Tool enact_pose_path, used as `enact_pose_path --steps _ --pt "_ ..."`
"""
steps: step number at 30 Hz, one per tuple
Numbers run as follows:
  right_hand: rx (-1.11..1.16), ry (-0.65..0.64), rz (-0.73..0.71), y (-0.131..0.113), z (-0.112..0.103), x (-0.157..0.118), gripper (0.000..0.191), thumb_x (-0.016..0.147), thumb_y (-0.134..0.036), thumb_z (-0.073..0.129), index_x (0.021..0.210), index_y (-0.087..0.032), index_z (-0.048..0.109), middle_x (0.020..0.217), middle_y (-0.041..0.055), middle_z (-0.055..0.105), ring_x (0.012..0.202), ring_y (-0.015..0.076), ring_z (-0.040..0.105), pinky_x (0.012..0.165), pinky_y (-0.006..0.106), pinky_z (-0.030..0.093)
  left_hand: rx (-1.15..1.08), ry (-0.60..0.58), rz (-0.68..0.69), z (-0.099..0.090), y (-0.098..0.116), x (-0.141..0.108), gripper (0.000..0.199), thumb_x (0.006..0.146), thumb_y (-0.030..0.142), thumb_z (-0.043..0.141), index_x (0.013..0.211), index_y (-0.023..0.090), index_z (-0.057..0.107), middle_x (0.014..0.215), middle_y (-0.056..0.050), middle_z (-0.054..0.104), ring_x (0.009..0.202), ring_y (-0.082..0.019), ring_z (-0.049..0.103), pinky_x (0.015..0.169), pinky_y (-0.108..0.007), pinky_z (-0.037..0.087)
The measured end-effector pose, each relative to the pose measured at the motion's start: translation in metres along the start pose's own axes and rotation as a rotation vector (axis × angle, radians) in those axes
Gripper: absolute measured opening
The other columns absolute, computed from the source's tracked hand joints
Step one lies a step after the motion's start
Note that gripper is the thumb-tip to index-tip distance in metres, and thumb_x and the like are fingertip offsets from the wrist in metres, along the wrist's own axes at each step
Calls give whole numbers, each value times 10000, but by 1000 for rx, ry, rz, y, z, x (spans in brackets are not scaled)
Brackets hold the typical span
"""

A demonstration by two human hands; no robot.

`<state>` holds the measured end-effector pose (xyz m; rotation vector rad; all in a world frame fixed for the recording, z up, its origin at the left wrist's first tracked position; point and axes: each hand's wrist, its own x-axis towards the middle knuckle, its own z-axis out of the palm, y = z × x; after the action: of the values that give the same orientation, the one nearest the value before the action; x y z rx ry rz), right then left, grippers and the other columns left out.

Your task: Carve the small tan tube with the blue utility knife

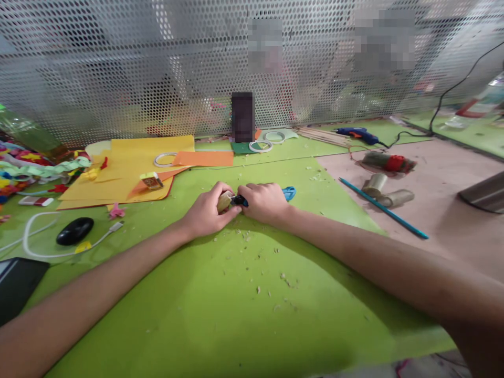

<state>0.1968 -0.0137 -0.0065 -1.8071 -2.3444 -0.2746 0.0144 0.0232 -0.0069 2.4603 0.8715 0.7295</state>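
1. Flat, light-green worktop [189,299], stretching across the view.
2. Flat yellow paper sheets [137,152], on its far left.
3. Right hand [265,202], clasped around a slim blue-and-black hand tool [290,193].
4. Left hand [207,210], just beside it, gripping a tan, rounded, wood-like piece [223,202], partly hidden, at the tool's black end, mid-worktop.
5. Tiny tan shavings [259,290], scattered nearby.

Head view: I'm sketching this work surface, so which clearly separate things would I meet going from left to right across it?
Small red-and-white block → black mouse → pink shape → small yellow box → left hand → right hand → blue pencil → grey cylinder.
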Motion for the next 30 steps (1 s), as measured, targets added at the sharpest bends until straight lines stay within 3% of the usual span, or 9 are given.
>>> enact_pose_path --steps 5,10,17,23,30 --pt "0 47 4 0 2 0 288 855 -393 439 956 -196 624 852 36 697 665 169 601 515 301 168 -315 -35 -71 -6 -4 0 247 884 374 511 1065 215 452 702 44 495 504 -81 461 472 -216 377" --pt "6 39 8 -1 1 0 299 872 -397 421 961 -194 621 863 40 698 665 160 584 520 298 189 -634 -37 -205 -8 -11 4 261 936 387 346 984 196 516 736 7 543 498 -97 523 360 -208 345" --pt "10 54 -7 1 2 0 298 877 -396 415 953 -195 622 842 35 693 656 157 577 520 303 183 -683 -52 -247 -8 -12 5 338 936 395 281 976 186 543 614 13 532 435 -104 485 348 -222 334" --pt "9 76 -21 1 4 0 302 880 -407 409 937 -198 619 827 28 691 642 152 569 514 302 169 -668 -58 -191 -8 -12 4 339 952 371 255 963 196 544 564 31 503 426 -106 458 407 -246 374" --pt "21 81 -30 0 3 -1 304 876 -401 417 929 -192 630 825 29 692 645 148 565 516 299 169 -650 -76 -177 -7 -13 5 272 933 379 297 982 201 497 628 24 504 493 -111 472 448 -243 372"
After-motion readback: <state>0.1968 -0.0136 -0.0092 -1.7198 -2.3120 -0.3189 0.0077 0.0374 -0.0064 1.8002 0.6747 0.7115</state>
